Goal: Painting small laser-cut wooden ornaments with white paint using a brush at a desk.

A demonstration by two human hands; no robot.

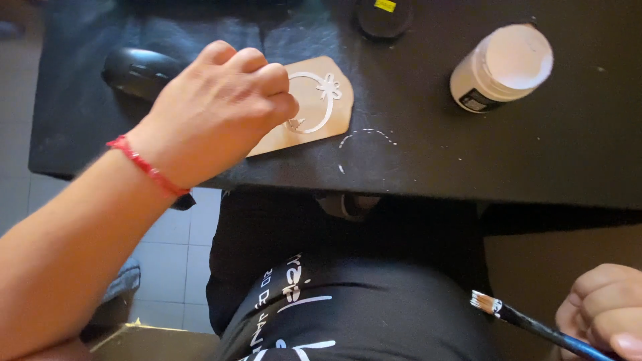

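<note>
Stencil work going on here: left hand [214, 110] rests curled on a thin tan wooden tag [314, 107] lying flat on the black table [535, 154], near its front edge, fingertips pressing the tag's left part. A white painted ring with a bow shows on it. That tag looks light, stiff and flat, so I'd guess it slides easily on the smooth top; best pinned or lifted by its bare edges, since the white paint may be wet. Right hand [602, 311], down near the lap at bottom right, is closed around a blue-handled paintbrush [528, 322], bristles pointing left. Over at far right sits a white paint jar [501, 67], and there's a chalky white arc smudge [364, 137] just right of the tag.
</note>
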